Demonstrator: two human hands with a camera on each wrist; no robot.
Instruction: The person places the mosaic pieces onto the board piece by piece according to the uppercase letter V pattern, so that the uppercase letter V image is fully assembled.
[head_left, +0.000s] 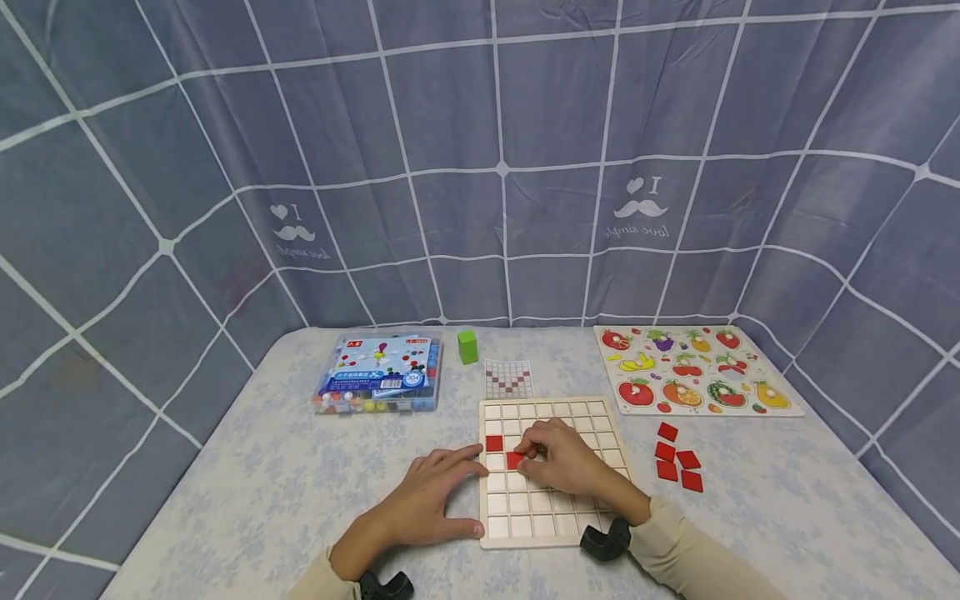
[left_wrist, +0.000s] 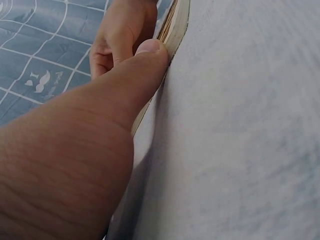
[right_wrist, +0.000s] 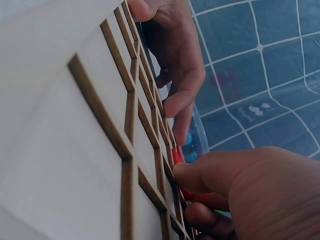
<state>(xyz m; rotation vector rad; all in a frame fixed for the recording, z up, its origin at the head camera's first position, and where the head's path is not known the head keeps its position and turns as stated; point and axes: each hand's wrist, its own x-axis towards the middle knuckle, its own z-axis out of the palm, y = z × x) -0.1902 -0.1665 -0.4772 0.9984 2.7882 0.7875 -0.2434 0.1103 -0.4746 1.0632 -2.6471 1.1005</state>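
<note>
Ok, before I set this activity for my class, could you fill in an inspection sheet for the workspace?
Surface: white tabletop with a pale-blue pattern.
Job's things: wooden grid board; first red tile in its left column; second red tile at the next column; five loose red tiles right of the board; pattern card beyond it.
Clutter: molecular model kit, green block, fruit puzzle.
Grips: left grip rests against the board's left edge; right grip pinches the second red tile.
Cables: nothing seen.
Surroundings: blue-grey curtain with white grid lines, behind and on both sides.
</note>
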